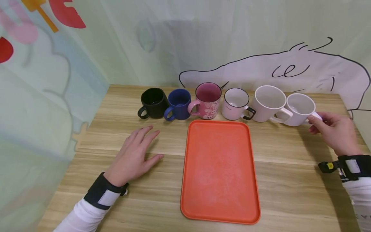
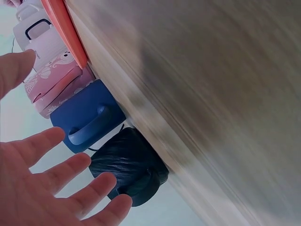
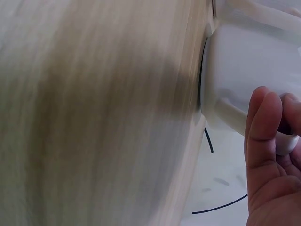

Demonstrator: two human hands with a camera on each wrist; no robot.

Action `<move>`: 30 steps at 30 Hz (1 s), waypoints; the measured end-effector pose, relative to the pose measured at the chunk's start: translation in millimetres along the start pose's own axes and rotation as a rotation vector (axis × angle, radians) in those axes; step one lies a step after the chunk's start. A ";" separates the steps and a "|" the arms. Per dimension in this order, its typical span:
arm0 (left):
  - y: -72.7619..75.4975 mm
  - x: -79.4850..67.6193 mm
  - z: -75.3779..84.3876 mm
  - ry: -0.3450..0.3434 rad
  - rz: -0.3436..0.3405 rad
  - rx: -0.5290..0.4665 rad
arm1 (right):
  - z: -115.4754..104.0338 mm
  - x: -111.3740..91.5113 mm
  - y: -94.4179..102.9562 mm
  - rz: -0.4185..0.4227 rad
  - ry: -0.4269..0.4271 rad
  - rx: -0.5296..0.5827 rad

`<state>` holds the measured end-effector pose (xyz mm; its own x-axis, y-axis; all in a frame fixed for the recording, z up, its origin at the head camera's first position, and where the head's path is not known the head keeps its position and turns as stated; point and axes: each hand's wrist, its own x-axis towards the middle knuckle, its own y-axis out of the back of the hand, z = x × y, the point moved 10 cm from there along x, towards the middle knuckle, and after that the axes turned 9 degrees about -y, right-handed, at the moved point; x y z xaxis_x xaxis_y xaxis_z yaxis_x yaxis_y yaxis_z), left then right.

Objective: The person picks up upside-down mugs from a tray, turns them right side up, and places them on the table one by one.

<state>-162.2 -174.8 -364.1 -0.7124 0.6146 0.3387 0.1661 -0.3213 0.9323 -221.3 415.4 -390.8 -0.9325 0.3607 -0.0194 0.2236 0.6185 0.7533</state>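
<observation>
At the right end of a row of mugs stands a small white mug, its handle pinched between the thumb and fingers of my right hand. The right wrist view shows the same white mug upright on the table, with fingers curled at its handle. My left hand hovers with spread fingers over the table, left of the orange tray, holding nothing. Nearest to it are the black mug and the blue mug, also visible in the left wrist view.
Between the blue and small white mugs stand a pink patterned mug, a white mug with black rim and handle, and a larger white mug. A printed curtain hangs behind the wooden table.
</observation>
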 end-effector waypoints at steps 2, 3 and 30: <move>-0.5 -0.1 -0.1 0.001 -0.001 0.000 | 0.1 -0.2 -0.4 -0.004 -0.001 0.002; -0.9 -0.1 -0.2 0.002 -0.003 0.000 | 0.1 -0.5 -0.7 -0.006 -0.001 0.004; -0.7 3.4 1.1 0.019 -0.019 0.004 | -23.7 -18.1 6.5 0.034 0.072 -0.162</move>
<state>-163.9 -171.7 -363.5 -0.7285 0.6065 0.3185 0.1549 -0.3071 0.9390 -209.6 396.3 -369.9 -0.9442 0.3255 0.0507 0.2125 0.4842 0.8487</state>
